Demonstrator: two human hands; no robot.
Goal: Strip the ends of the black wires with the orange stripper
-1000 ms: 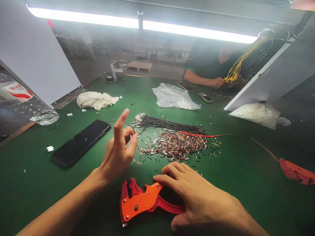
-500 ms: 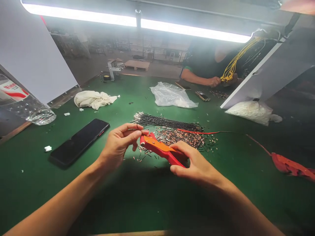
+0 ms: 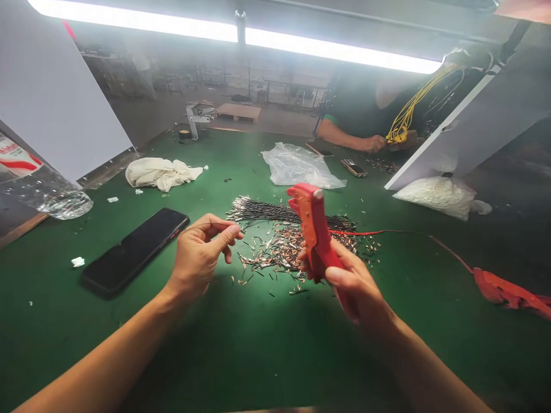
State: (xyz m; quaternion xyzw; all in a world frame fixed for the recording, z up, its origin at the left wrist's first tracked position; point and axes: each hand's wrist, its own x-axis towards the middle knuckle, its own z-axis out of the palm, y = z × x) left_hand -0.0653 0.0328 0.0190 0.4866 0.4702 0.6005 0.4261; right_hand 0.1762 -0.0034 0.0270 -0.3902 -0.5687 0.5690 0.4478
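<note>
My right hand grips the handles of an orange-red wire stripper, held upright with its jaws pointing up. My left hand is closed in a pinch on a thin red wire just left of the tool. Behind both hands lie a bundle of thin black wires and a heap of cut wire bits on the green table.
A black phone lies to the left, with a white cloth and a plastic bottle beyond. A clear bag sits at the back. A red wire runs right to a red object. Across the table a co-worker's hand handles yellow wires.
My right hand picked the stripper off the table, brought it to my left hand, then swung it upright. My left hand closed from raised fingers into a pinch on the wire.
</note>
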